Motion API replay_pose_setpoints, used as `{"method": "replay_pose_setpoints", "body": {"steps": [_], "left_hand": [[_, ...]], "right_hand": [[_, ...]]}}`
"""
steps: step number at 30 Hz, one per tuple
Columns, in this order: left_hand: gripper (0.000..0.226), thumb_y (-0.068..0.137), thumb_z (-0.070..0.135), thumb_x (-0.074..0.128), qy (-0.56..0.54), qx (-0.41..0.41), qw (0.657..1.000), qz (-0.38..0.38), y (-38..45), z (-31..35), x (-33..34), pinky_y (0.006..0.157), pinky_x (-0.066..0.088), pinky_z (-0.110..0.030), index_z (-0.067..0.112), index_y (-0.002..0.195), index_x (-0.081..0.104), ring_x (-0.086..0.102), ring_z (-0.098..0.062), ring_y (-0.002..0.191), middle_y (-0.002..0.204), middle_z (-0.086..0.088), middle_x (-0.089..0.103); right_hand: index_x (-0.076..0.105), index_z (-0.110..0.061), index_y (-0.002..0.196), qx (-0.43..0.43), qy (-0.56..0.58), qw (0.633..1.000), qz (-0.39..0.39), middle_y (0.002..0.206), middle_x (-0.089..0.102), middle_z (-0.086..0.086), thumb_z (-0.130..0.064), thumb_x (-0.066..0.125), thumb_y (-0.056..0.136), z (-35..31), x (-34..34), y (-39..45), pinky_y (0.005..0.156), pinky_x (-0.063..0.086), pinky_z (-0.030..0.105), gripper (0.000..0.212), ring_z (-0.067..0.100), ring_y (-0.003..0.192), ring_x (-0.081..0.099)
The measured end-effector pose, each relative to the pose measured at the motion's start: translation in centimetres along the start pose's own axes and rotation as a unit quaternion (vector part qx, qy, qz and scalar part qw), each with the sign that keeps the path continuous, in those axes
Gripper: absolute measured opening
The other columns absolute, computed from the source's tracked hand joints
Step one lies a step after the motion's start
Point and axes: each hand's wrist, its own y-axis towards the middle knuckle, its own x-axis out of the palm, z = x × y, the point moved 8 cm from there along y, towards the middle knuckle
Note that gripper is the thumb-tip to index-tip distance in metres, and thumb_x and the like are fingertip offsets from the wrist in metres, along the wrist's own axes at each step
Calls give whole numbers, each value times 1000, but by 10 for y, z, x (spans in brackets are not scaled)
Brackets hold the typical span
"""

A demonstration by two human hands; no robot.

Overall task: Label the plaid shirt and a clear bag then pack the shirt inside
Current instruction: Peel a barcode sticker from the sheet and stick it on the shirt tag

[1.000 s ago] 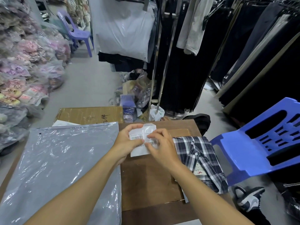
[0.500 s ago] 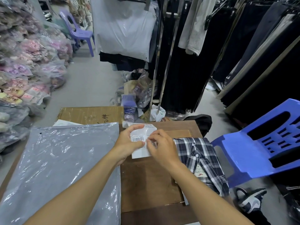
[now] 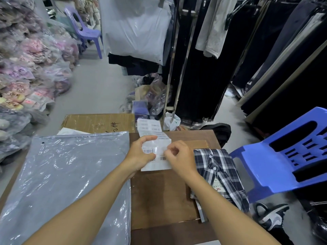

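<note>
Two chairs [image 3: 283, 156] [image 3: 85, 30], one shirt [image 3: 221, 174], one clear bag [image 3: 62, 183].

Both forearms are bare to the frame edge, left hand [image 3: 139, 154] and right hand [image 3: 180, 159] ungloved, ringless

- Even, diffuse overhead light; moderately bright, with only soft shadows.
- White glare streaks on the clear bag [image 3: 70, 174] and the hanging white plastic cover [image 3: 136, 30].
- Dark garment rack [image 3: 265, 68] loses detail.
- Wide-angle bending at edges; left packaged piles [image 3: 26, 71] slightly blurred.
</note>
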Motion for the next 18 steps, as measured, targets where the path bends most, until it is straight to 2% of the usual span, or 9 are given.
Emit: {"method": "replay_pose_setpoints", "body": {"steps": [3, 6, 10, 12, 13, 15, 17, 18], "left_hand": [[60, 76, -9, 71, 2, -33, 999, 15, 4, -14, -1, 86, 59, -36, 32, 121, 64, 60, -12, 102, 126, 1, 55], [59, 76, -10, 69, -20, -71, 997, 13, 7, -31, 4, 81, 60, -36, 29, 120, 63, 62, -19, 100, 127, -5, 55], [57, 77, -8, 69, -2, -105, 994, -16, 4, -56, 21, 85, 60, -39, 25, 122, 61, 63, -16, 95, 125, -6, 59], [53, 80, -2, 70, 21, -131, 990, -50, -1, -71, 35, 85, 61, -40, 26, 124, 59, 65, -18, 99, 127, -4, 60], [51, 82, 2, 70, 42, -138, 988, -64, -3, -77, 41, 85, 61, -39, 26, 125, 58, 65, -19, 101, 129, -3, 59], [49, 86, 15, 68, 131, -125, 980, -85, -5, -86, 48, 89, 57, -34, 26, 131, 54, 62, -20, 110, 136, -1, 55], [56, 90, 29, 65, 280, -85, 949, -117, -8, -87, 54, 98, 48, -31, 25, 142, 46, 53, -23, 127, 149, -1, 46], [61, 91, 38, 61, 347, -72, 925, -134, -10, -87, 56, 103, 45, -33, 28, 147, 40, 47, -25, 134, 154, -1, 40]], "right_hand": [[73, -9, 74, 88, 65, 994, 23, 84, 71, -1, -15, 68, 80, 18, -14, 4, 67, 45, 25, 10, 11, 75, 62], [73, -10, 67, 161, 123, 978, 48, 73, 75, 3, -15, 65, 79, 39, -30, 4, 64, 48, 29, 15, 15, 69, 64], [73, -6, 71, 231, 189, 950, 87, 72, 77, 5, -18, 63, 82, 66, -47, 2, 73, 60, 43, 19, 29, 78, 72], [72, -7, 72, 238, 195, 947, 96, 69, 76, 0, -17, 62, 86, 70, -52, 0, 66, 56, 36, 19, 22, 73, 71], [72, -8, 73, 238, 194, 947, 97, 69, 76, -1, -16, 62, 87, 69, -54, -2, 65, 54, 34, 18, 16, 71, 69], [72, -7, 75, 241, 195, 946, 95, 69, 76, -1, -15, 62, 85, 71, -52, -4, 73, 59, 37, 17, 12, 71, 68], [73, -7, 75, 243, 195, 947, 84, 71, 77, 0, -16, 63, 82, 71, -49, -5, 82, 61, 45, 15, 14, 74, 69], [73, -8, 74, 243, 195, 947, 78, 72, 77, 1, -17, 64, 80, 70, -47, -6, 84, 60, 49, 14, 17, 75, 69]]}}
